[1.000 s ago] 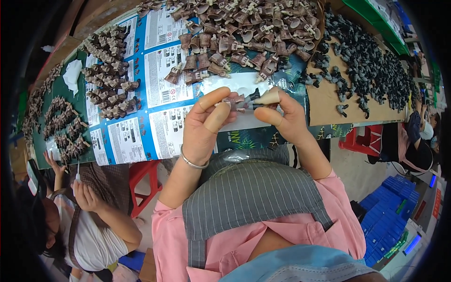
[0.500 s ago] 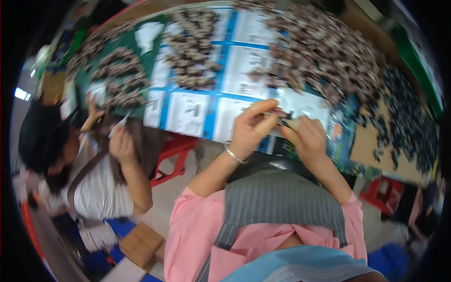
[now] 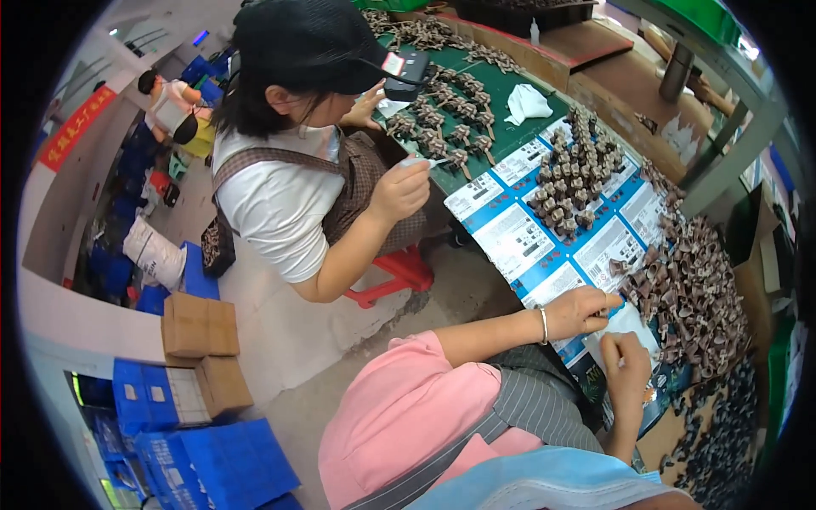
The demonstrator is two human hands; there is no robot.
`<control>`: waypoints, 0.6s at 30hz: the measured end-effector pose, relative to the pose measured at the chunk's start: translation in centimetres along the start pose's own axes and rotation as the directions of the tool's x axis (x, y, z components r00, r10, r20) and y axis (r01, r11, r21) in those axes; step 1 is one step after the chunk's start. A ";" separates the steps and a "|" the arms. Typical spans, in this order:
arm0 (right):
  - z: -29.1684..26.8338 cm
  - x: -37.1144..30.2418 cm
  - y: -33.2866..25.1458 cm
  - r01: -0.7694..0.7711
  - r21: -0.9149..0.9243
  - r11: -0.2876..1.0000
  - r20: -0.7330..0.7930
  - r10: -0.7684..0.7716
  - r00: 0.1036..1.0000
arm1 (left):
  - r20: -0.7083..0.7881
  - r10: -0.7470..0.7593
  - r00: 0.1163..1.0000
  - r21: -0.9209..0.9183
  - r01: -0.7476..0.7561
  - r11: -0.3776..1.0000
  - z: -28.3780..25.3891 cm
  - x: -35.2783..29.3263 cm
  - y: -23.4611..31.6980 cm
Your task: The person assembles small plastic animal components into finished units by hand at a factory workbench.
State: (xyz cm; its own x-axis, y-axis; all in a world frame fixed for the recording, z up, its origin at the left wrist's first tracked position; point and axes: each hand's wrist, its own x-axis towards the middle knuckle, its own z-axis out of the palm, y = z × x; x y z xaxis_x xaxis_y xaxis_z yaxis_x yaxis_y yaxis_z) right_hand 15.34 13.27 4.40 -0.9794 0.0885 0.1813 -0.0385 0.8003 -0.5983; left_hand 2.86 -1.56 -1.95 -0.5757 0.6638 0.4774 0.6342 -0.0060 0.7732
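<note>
At the near edge of the work table, my left hand (image 3: 580, 311), with a bangle at the wrist, is closed in a pinch. A little nearer to me and to the right, my right hand (image 3: 626, 364) has its fingers curled together. What either hand holds is hidden or too small to name. Between and behind them lies a white sheet (image 3: 637, 326). Just past my hands spreads a heap of small brown-grey moulded parts (image 3: 693, 297). Small black parts (image 3: 721, 438) lie nearer, to the right of my right hand.
Brown parts stand in rows (image 3: 571, 183) on blue-and-white printed card (image 3: 518, 242). At my left a co-worker (image 3: 285, 204) in a black cap holds a thin white tool over parts on a green mat (image 3: 501, 140). A red stool (image 3: 393, 274), cardboard boxes (image 3: 200, 325) and blue bins (image 3: 217, 463) stand on the floor.
The view has swung left, bringing in more of the co-worker and floor. My hands, earlier close together around a small dark piece, are now somewhat apart.
</note>
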 end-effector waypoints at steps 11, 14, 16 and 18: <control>1.7 3.6 0.4 0.300 -0.215 0.929 -0.155 -0.336 0.929 | -0.026 -0.001 1.000 0.021 0.001 1.000 1.9 -0.9 -1.5; 1.7 4.6 0.8 0.331 -0.212 0.920 -0.127 -0.362 0.924 | 0.006 -0.090 0.996 0.009 0.090 0.996 1.5 -1.1 -1.9; 1.7 4.8 0.9 0.328 -0.194 0.925 -0.102 -0.351 0.931 | 0.025 -0.126 0.992 0.043 0.125 0.991 1.4 -1.1 -1.7; 2.4 3.9 1.3 0.358 -0.211 0.910 -0.149 -0.392 0.908 | 0.047 -0.161 0.986 0.075 0.157 0.985 1.5 -1.0 -1.6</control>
State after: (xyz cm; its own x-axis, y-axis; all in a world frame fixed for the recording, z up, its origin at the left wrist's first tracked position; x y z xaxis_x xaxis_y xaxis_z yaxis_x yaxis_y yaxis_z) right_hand 10.95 13.24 2.45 -0.8446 -0.1449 0.5154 -0.3439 0.8847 -0.3148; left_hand 3.18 -1.11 -4.33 -0.6456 0.6903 0.3266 0.5728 0.1549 0.8049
